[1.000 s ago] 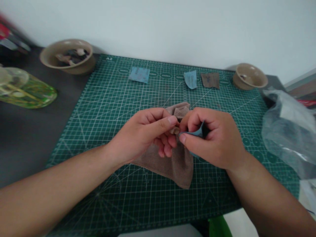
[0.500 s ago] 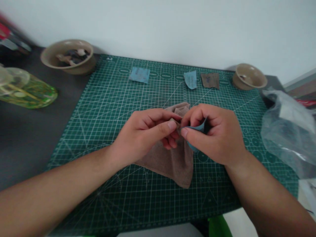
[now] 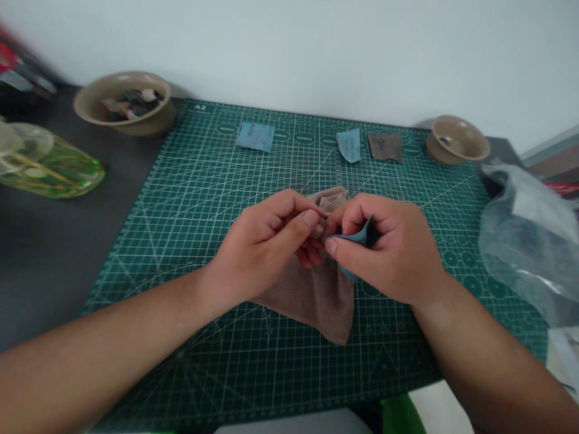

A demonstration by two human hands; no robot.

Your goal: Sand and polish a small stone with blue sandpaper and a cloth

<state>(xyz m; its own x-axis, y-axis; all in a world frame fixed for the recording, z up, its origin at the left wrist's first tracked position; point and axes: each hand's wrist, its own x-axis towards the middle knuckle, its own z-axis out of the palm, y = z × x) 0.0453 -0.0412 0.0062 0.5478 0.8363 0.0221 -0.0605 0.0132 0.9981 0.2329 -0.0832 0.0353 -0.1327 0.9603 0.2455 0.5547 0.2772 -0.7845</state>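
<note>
My left hand (image 3: 266, 244) is closed in a pinch on a small brownish piece (image 3: 320, 227), mostly hidden by the fingers, so its kind cannot be made out. Touching it from the right is my right hand (image 3: 384, 244), whose thumb and fingers grip a bent blue piece of what looks like sandpaper (image 3: 350, 237), dark on its inner side. Both hands are held over a crumpled brown cloth (image 3: 312, 295), which lies on the green cutting mat (image 3: 190, 199). The fingertips of the two hands meet above the cloth's upper part.
Toward the wall lie two blue printed sheets (image 3: 256, 137) (image 3: 349, 146) and a brown one (image 3: 385, 146). A larger bowl (image 3: 126, 123) with several dark and tan bits stands left, a small bowl (image 3: 455, 144) right. A bottle of green liquid (image 3: 58, 166) and a clear plastic bag (image 3: 520, 235) flank the mat.
Both hands have shifted very slightly, the right one a little leftward with the blue piece. The small brownish piece shows a bit more between the fingers. The cloth stays put.
</note>
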